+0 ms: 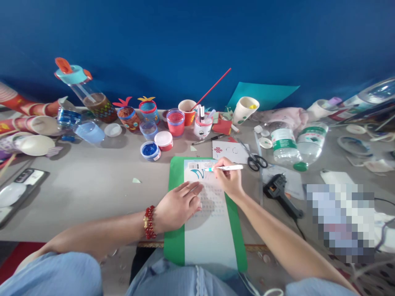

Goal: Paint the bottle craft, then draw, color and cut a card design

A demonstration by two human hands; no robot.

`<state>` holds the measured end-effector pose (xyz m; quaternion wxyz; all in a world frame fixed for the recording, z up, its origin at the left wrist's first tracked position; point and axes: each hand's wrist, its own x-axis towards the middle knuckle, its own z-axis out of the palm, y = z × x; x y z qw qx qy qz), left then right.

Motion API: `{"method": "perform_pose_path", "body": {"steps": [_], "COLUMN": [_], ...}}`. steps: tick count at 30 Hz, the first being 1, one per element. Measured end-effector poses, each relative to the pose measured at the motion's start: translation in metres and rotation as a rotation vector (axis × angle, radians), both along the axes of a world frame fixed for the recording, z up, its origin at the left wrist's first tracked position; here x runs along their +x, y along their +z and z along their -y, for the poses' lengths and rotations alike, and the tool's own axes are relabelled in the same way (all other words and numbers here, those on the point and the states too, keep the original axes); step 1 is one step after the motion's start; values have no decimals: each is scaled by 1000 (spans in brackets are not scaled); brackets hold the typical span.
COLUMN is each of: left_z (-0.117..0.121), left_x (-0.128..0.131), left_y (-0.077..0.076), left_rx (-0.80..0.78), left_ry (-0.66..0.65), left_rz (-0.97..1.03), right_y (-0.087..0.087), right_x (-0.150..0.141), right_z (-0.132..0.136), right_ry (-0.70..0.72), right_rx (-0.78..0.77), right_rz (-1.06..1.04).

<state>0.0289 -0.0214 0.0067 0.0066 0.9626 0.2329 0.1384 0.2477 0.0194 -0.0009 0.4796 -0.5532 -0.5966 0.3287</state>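
My right hand (pixel 228 177) grips a white marker (pixel 233 167) with a blue tip. Its tip meets or hovers just over a white printed sheet (pixel 210 242), beside a dark blue curved drawing (pixel 197 173). Flat on that sheet, left of the print, rests my left hand (pixel 179 204), fingers stretched out and holding nothing. Under the sheet is a larger green sheet (pixel 175 242), which hangs past the table's front edge. Just behind them lie a black pen (pixel 207 139) and a white card (pixel 230 152) with a red knot pattern.
Black scissors (pixel 257 162) and a black glue gun (pixel 282 195) lie to the right, near plastic bottles (pixel 284 142). At the back stand a blue paint pot (pixel 150 151), decorated cups (pixel 128 118) and a drink bottle (pixel 92 98). A phone-like device (pixel 26 187) is at left.
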Motion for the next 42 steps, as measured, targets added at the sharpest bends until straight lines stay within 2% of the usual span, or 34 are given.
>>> {"method": "perform_pose_path", "body": {"steps": [7,42], "left_z": [0,0], "left_x": [-1,-1], "left_y": [-1,-2], "left_rx": [-27,-22], "left_ry": [-5,0], "left_rz": [-6,3], "right_y": [0,-3], "right_x": [0,2], "right_z": [0,2], "right_ry": [14,-13], "right_rx": [-2,-2], "right_rz": [42,-25]}}
